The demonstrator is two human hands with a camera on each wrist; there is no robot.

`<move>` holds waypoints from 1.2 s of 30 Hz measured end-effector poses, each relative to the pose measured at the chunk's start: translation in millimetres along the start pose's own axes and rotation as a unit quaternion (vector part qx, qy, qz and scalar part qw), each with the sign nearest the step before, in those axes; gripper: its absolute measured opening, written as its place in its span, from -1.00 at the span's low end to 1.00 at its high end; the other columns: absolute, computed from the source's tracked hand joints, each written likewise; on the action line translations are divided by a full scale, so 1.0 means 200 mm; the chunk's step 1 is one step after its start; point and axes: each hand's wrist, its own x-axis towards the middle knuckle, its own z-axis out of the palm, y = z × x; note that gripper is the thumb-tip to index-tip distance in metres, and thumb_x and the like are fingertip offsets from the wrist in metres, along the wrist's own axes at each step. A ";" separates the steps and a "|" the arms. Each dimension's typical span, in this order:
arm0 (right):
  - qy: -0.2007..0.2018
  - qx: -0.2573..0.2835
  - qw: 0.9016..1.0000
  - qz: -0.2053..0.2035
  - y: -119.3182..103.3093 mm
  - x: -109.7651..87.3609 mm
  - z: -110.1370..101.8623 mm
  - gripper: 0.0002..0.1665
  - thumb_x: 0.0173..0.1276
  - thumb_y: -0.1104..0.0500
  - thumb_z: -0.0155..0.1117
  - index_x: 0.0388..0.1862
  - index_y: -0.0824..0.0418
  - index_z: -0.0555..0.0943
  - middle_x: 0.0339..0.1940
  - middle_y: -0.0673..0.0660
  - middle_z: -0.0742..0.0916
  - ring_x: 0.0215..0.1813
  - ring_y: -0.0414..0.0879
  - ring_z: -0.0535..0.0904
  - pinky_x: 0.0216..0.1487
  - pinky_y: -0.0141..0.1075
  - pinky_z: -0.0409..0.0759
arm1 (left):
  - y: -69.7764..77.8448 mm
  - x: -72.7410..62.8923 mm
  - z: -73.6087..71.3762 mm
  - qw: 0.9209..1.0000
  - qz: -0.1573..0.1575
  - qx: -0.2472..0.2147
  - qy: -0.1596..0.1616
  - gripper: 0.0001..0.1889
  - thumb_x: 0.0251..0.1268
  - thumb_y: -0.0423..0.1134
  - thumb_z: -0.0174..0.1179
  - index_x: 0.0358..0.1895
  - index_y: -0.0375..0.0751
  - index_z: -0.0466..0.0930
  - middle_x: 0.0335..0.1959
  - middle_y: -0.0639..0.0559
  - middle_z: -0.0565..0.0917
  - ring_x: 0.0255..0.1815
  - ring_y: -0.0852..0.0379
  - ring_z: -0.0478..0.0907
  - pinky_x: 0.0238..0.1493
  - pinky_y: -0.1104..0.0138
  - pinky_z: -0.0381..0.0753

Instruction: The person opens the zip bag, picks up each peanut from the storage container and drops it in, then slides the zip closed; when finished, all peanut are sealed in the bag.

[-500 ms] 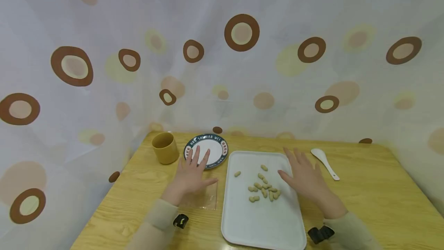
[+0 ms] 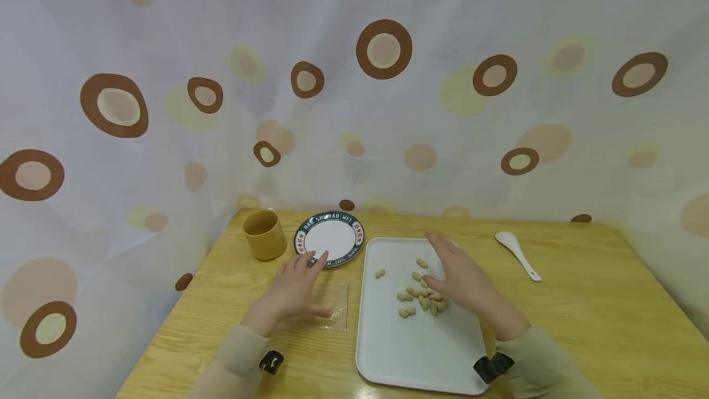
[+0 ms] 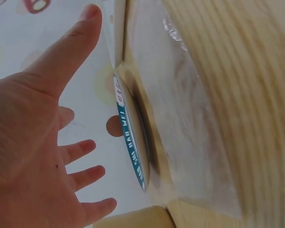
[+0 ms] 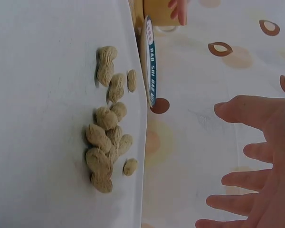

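My left hand (image 2: pixel 290 291) hovers over a clear plastic bag (image 2: pixel 335 310) lying on the table, its fingers spread and holding nothing. In the left wrist view the bag (image 3: pixel 185 128) lies flat on the wood beyond the thumb. My right hand (image 2: pixel 465 279), also empty with thumb and fingers apart, is above the right side of a white tray (image 2: pixel 421 356). Several unshelled peanuts (image 2: pixel 423 302) lie on that tray, most of them bunched near the middle; the right wrist view shows the peanuts (image 4: pixel 104 137) apart from the fingers.
A round plate (image 2: pixel 330 237) with a dark green lettered rim sits behind the left hand. To its left stands a yellow mug (image 2: pixel 264 236). A white spoon (image 2: pixel 517 254) lies right of the tray. A spotted curtain (image 2: pixel 354 109) hangs behind the wooden table (image 2: pixel 587 313).
My right hand has moved left, further over the tray. My left hand has drawn slightly back and left, uncovering more of the plate. The peanuts lie as before.
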 end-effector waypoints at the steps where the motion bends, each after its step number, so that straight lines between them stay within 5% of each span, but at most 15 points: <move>1: -0.001 0.004 1.000 0.000 -0.02 0.01 0.00 0.01 0.26 0.12 0.42 0.57 0.24 0.11 0.48 0.44 0.34 0.41 0.40 0.33 0.18 0.22 0.49 | -0.01 -0.01 0.00 1.000 0.002 -0.002 -0.004 0.26 -0.20 0.34 0.48 0.59 -0.03 -0.01 0.53 -0.31 0.13 0.49 -0.38 0.12 0.46 -0.20 0.12; 14: -0.053 0.149 0.987 0.007 -0.19 0.09 0.12 -0.04 0.23 0.20 0.44 0.55 0.22 0.20 0.43 0.37 0.45 0.34 0.33 0.46 0.23 0.14 0.50 | -0.06 -0.04 0.06 0.996 0.064 -0.042 -0.038 0.28 -0.35 0.24 0.58 0.55 -0.10 0.12 0.49 -0.32 0.21 0.43 -0.34 0.23 0.36 -0.19 0.30; 25: -0.089 0.210 0.974 0.018 -0.24 0.12 0.21 -0.05 0.21 0.22 0.46 0.54 0.18 0.23 0.42 0.36 0.46 0.29 0.34 0.51 0.19 0.15 0.54 | -0.06 -0.02 0.07 0.993 0.065 -0.065 -0.076 0.18 -0.24 0.15 0.59 0.53 -0.12 0.16 0.49 -0.32 0.21 0.47 -0.33 0.16 0.42 -0.14 0.25; 36: -0.162 0.347 0.919 0.095 -0.26 0.14 0.26 -0.10 0.29 0.17 0.40 0.55 0.13 0.21 0.37 0.34 0.51 0.25 0.20 0.57 0.10 -0.04 0.64 | -0.07 -0.01 0.09 0.991 0.060 -0.075 -0.093 0.11 -0.14 0.08 0.56 0.53 -0.10 0.14 0.48 -0.26 0.25 0.46 -0.32 0.18 0.42 -0.15 0.24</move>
